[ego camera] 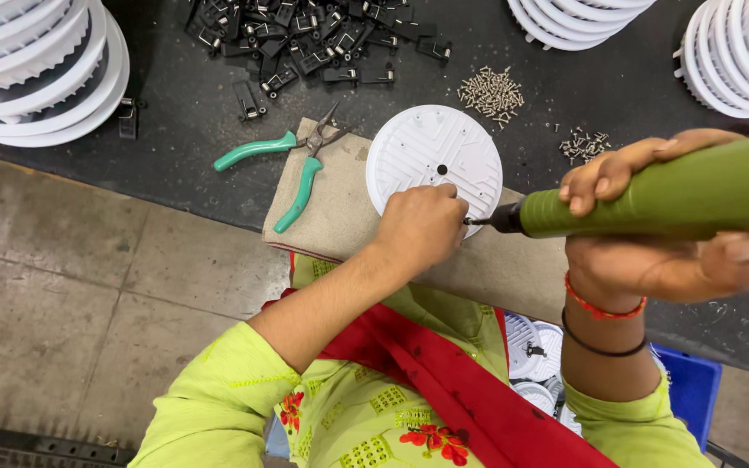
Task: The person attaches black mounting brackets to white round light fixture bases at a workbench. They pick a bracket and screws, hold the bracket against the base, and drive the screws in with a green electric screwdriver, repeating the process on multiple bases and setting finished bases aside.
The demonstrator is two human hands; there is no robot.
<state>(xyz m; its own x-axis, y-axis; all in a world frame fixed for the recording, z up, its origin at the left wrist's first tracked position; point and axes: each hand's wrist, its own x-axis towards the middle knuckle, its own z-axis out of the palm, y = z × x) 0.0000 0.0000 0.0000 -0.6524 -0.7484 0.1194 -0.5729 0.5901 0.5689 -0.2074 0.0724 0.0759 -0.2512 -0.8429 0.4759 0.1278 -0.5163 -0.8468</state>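
Head view: left hand pinches the near edge of a white round plate on a tan cloth; right hand grips a green electric screwdriver, tip beside the plate's near right edge.

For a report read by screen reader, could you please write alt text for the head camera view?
A person's left hand steadies a white round disc on a tan cloth pad, while the right hand aims a green power screwdriver at the disc's near edge. Green-handled pliers, black clips, loose screws and stacked white discs lie around them.
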